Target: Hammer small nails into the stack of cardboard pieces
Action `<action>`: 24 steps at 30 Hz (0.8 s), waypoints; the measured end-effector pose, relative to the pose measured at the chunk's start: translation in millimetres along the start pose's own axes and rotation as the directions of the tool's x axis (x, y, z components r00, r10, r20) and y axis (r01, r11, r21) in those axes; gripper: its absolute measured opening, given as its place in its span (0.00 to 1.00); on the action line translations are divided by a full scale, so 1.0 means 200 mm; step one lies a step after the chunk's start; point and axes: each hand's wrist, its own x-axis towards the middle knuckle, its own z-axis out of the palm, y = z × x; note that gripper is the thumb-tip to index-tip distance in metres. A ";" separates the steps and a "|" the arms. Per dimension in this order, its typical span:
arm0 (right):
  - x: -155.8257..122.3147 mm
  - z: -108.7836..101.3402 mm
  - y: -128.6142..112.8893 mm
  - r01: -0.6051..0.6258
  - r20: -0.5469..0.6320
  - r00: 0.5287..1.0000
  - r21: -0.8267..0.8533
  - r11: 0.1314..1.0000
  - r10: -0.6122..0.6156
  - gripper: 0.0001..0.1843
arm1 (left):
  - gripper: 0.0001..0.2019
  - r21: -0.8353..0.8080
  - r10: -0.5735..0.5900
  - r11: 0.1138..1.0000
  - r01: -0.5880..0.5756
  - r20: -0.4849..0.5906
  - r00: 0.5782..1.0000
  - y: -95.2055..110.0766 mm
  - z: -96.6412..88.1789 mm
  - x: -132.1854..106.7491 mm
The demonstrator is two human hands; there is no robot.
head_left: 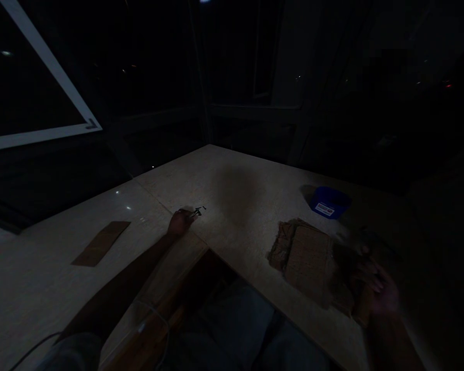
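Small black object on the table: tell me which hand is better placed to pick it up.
Probably left. The left hand lies right beside the small black object; the right hand rests far off on the brown stack.

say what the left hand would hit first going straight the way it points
Likely the small black thing on the table beyond the fingertips of the left hand; too dark to tell whether they touch.

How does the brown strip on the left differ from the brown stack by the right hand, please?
The strip is narrow, single and untouched; the stack is wider, layered and ragged-edged, with the right hand at its end. Both are brown and lie flat on the table.
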 end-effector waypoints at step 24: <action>-0.03 0.09 0.05 -0.044 0.113 0.992 -0.130 0.990 0.059 0.17 | 0.13 -0.514 -0.059 0.857 -0.043 -0.180 0.982 0.46 -0.13 -0.13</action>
